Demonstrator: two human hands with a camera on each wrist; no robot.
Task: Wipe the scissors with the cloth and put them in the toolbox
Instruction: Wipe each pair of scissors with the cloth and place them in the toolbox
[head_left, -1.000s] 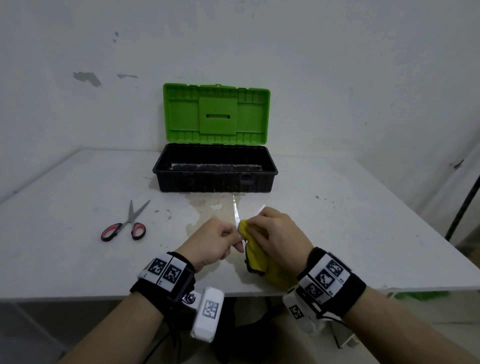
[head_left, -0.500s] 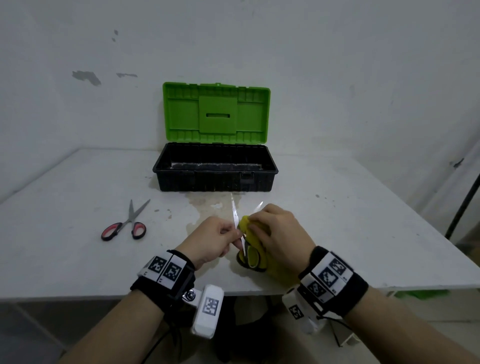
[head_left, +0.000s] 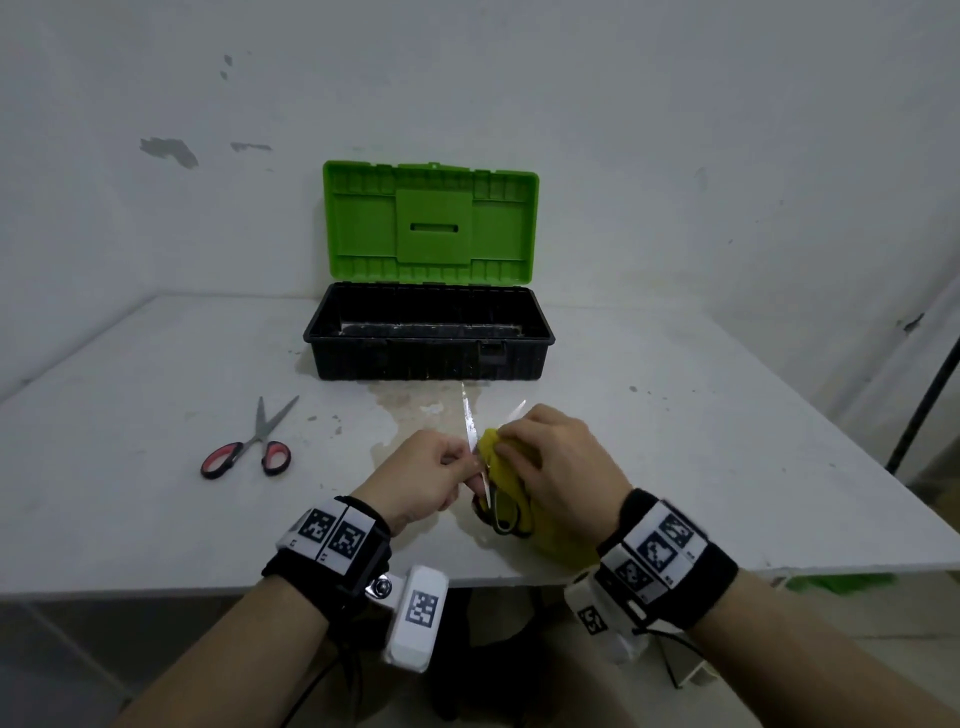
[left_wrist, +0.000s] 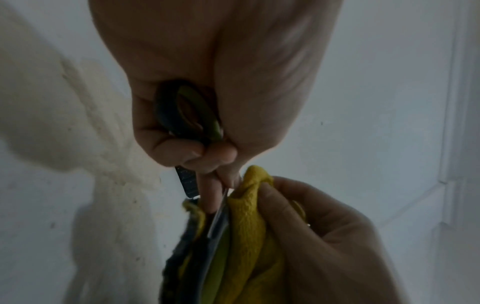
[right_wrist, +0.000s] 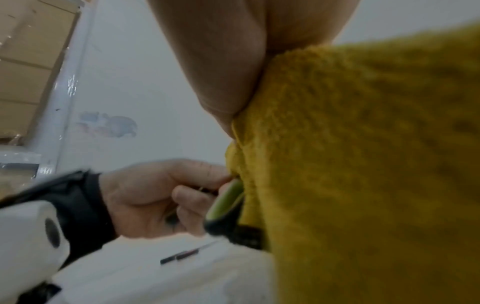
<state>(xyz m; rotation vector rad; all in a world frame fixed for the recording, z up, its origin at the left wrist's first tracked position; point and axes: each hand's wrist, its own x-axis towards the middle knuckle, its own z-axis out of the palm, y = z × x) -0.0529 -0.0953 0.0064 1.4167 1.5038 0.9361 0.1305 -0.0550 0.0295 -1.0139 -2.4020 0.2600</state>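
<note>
Wiping step — left hand (head_left: 423, 475) fingers (left_wrist: 207, 153) curl round one handle loop of the open scissors (head_left: 471, 421); right hand (head_left: 558, 467) grips the yellow cloth (head_left: 501, 460) folded over the other blade, just beside the left fingers; blades point away toward the open toolbox (head_left: 428, 332), beyond both hands. To wipe well, probably draw the cloth along the blade from pivot to tip, fingers behind the edge, handle held steady; second scissors (head_left: 248, 444) lie on the bench (head_left: 130, 389), well left of the left hand — untouched. No brand or writing legible; wristbands carry only coded squares.
</note>
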